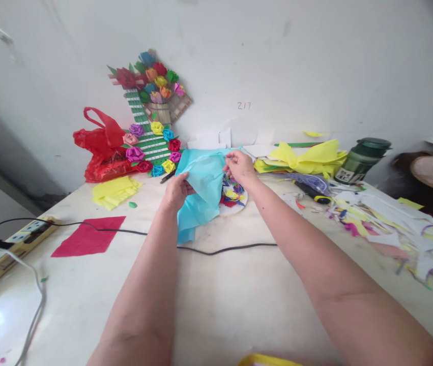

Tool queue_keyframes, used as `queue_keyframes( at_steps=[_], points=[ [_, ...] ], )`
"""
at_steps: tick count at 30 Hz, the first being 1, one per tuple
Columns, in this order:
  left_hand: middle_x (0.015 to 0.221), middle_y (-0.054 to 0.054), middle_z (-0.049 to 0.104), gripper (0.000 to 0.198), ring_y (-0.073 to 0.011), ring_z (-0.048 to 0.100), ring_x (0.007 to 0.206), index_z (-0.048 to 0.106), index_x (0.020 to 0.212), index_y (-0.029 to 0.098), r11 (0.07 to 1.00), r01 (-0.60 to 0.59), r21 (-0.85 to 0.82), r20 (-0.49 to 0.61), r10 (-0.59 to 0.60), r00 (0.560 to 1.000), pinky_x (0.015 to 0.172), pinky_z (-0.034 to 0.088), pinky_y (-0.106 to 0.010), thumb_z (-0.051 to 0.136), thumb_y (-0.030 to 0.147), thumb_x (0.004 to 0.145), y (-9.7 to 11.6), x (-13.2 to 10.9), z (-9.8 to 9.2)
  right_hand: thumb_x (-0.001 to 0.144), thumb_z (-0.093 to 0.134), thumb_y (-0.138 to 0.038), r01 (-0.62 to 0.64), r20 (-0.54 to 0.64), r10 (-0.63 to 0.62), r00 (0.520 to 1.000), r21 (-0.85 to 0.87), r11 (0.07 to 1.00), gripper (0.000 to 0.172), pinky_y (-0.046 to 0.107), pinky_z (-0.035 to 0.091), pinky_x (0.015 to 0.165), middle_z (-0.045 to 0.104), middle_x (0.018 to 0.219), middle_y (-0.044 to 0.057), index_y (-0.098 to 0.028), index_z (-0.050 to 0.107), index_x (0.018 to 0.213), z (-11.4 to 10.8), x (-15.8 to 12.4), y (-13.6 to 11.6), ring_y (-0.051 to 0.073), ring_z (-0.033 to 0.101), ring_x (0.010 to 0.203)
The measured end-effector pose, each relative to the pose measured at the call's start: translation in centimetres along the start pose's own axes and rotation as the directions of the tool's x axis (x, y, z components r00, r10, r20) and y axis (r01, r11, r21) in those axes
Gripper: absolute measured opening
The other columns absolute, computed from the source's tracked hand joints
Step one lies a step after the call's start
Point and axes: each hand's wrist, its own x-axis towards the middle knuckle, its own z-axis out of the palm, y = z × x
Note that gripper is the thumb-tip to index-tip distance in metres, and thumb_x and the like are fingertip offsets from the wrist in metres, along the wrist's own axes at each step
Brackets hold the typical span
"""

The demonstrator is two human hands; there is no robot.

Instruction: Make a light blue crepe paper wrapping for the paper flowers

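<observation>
A sheet of light blue tissue paper [201,193] hangs between both of my hands above the white table [239,305]. My left hand [176,192] pinches its left edge. My right hand [240,168] grips its upper right corner. Behind the sheet, partly hidden, lies a white plate [235,201] with coloured paper scraps. A black cable [216,250] crosses the table under my forearms.
A paper-flower craft piece [151,117] leans on the wall, beside a red plastic bag [99,147]. Yellow sheets [115,192] and a red sheet [90,236] lie left, a power strip [13,241] far left. Yellow paper [304,157], a green jar [361,160] and paper scraps [392,223] lie right.
</observation>
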Motion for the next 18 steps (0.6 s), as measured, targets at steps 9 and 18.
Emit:
queue_keyframes(
  at_steps=[9, 18],
  points=[
    [0.055, 0.001, 0.054, 0.029, -0.0157, 0.059, 0.057, 0.045, 0.063, 0.017, 0.966, -0.164, 0.199, 0.055, 0.157, 0.986, 0.060, 0.049, -0.032, 0.058, 0.043, 0.063, 1.6, -0.3, 1.1, 0.079, 0.040, -0.027, -0.064, -0.060, 0.070, 0.996, 0.099, 0.993, 0.038, 0.027, 0.047, 0.050, 0.062, 0.077, 0.003, -0.019, 0.041, 0.116, -1.3, -0.4, -0.3, 0.013, 0.058, 0.051],
    [0.062, 0.000, 0.047, 0.033, -0.0147, 0.055, 0.070, 0.040, 0.070, 0.020, 0.793, -0.333, 0.509, -0.388, 0.557, 0.734, 0.055, 0.044, -0.025, 0.028, 0.050, 0.074, 2.6, 2.0, -3.5, 0.075, 0.049, -0.027, 0.016, -0.025, -0.020, 0.999, -0.175, 0.984, 0.051, 0.035, 0.045, 0.081, 0.062, 0.107, 0.005, -0.022, 0.040, 0.125, -1.3, -0.5, 1.2, 0.018, 0.060, 0.090]
  ],
)
